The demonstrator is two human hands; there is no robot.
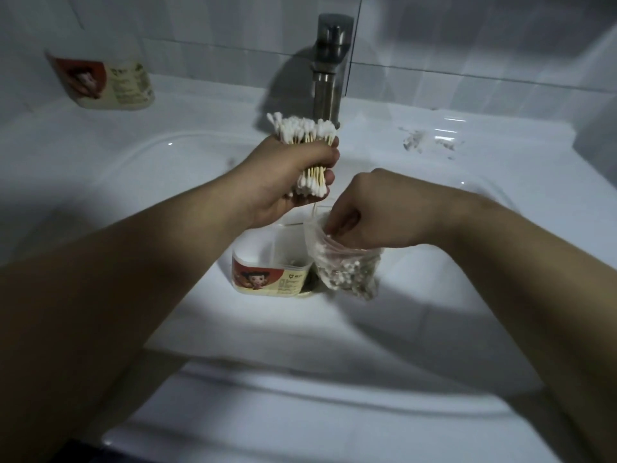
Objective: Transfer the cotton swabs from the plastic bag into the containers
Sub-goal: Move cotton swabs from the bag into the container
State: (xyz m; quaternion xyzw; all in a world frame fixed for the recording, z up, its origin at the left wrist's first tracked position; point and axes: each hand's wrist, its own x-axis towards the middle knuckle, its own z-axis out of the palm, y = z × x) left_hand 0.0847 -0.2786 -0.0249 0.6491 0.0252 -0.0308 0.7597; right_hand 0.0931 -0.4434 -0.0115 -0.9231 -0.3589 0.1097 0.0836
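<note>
The left hand (283,175) was closed round a thick bunch of swabs (307,132), gripping the wooden sticks at their middle, so that white tips fanned out above the fist and more showed below it. It held them upright over the back of the sink (434,295), just in front of the tap (329,68). The right hand (364,212) hung knuckles up, near the left one and a little lower, with its fingers curled down into the mouth of the bag (347,269). Whether those fingers pinched swabs or only the plastic could not be told. The bag was clear and crumpled, its lower part packed with more swabs, and it sat in the basin touching the right side of the container (267,275). That container stood upright in the bottom of the basin, open at the top, its red and cream label facing the camera. What it held inside was too dim to make out. A second container (107,81) with the same label lay tilted on the ledge at the far left, against the tiled wall and well apart from the hands. White scraps (427,142) were scattered on the ledge to the right of the tap.
</note>
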